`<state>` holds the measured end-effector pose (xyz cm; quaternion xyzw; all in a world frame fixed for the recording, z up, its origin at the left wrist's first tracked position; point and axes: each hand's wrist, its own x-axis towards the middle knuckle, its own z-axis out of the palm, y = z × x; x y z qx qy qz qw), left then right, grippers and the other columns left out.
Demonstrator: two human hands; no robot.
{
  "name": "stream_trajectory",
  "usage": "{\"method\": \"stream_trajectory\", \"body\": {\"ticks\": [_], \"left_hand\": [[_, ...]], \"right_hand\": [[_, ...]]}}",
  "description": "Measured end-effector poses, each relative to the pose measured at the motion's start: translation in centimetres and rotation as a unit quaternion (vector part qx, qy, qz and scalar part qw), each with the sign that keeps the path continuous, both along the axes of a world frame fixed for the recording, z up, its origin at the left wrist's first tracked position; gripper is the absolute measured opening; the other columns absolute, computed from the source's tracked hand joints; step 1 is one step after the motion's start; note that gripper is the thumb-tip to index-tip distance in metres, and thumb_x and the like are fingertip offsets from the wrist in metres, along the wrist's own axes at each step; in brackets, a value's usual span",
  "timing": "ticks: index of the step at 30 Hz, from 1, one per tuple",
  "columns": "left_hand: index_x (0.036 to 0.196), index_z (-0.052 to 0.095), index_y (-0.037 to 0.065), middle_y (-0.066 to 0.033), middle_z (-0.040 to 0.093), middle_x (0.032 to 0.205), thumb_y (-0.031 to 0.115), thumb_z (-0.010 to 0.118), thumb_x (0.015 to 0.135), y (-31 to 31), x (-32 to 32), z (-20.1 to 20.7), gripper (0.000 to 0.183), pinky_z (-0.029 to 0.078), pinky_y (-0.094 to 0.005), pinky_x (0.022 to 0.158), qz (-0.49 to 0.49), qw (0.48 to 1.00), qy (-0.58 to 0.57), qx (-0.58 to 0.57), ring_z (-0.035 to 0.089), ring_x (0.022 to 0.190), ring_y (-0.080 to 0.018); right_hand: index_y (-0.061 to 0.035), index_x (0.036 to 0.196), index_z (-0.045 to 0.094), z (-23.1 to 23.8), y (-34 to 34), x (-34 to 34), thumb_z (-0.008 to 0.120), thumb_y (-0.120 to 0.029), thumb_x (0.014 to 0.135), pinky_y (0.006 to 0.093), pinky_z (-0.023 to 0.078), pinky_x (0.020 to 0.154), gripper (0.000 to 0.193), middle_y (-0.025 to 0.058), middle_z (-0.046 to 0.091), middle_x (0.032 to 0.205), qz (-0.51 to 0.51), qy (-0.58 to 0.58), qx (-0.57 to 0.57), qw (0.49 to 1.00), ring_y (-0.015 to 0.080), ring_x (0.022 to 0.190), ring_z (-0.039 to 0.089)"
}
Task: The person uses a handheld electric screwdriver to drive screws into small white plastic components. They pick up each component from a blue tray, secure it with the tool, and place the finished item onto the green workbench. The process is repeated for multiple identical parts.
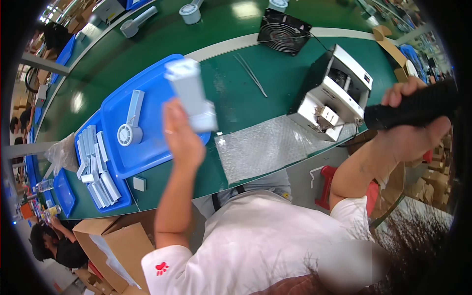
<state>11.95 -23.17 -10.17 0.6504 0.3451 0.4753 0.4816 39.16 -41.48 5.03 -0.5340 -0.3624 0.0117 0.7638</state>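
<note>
My left hand [182, 135], fingers closed, grips a long white plastic device [191, 93] with a block-shaped end, partly smeared by motion. It is held over the right edge of a large blue tray [147, 164]. A white handheld fan [130, 129] with a round grille lies in that tray. At the far right, my right hand [418, 130] is wrapped round a thick black cylindrical tool [413, 109]. The tool's near end is beside an open white metal box [344, 81], where a small metal mechanism [327, 118] shows.
Bubble wrap [265, 147] lies before the metal box. Tweezers [251, 76] and a black cooling fan [284, 32] are farther back. A smaller blue tray [127, 199] holds several white strips beside a small white square [139, 184]. More handheld fans [191, 14] rest on the green belt beyond.
</note>
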Motion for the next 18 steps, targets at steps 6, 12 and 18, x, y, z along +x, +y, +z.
{"method": "stream_trajectory", "body": {"ticks": [6, 12, 18], "left_hand": [[0.106, 0.052, 0.0, -0.013, 0.056, 0.104, 0.015, 0.034, 0.1, -10.7, 6.1, -3.7, 0.024, 0.041, -0.0331, 0.088, -0.042, 0.998, -0.03, -0.026, 0.053, 0.095, -0.021], [0.099, 0.057, 0.0, -0.0168, 0.058, 0.105, 0.011, 0.039, 0.096, -10.9, 6.3, -5.5, 0.021, 0.041, -0.0436, 0.094, -0.071, 0.989, 0.013, 0.126, 0.054, 0.107, -0.0369], [0.096, 0.058, 0.001, -0.0152, 0.058, 0.107, 0.007, 0.041, 0.094, -10.9, 6.1, -5.5, 0.019, 0.042, -0.0436, 0.094, -0.089, 0.985, 0.009, 0.149, 0.053, 0.108, -0.0366]], "right_hand": [[0.0035, 0.101, 0.05, -1.2, 2.5, -2.6, 0.048, -0.069, 0.081, 0.0348, 0.043, 0.053, 0.075, 0.0156, 0.053, 0.082, -0.099, -0.076, -0.008, 0.992, 0.0235, 0.061, 0.052], [0.0001, 0.115, 0.04, -2.1, -0.7, -1.8, 0.052, -0.072, 0.077, 0.0322, 0.043, 0.051, 0.082, 0.0135, 0.048, 0.085, 0.222, 0.11, 0.072, 0.966, 0.0198, 0.06, 0.05], [-0.0029, 0.111, 0.039, -2.0, -0.6, -4.8, 0.067, -0.055, 0.078, 0.0291, 0.047, 0.058, 0.067, 0.0116, 0.047, 0.088, 0.402, 0.049, 0.136, 0.904, 0.0193, 0.068, 0.054]]}}
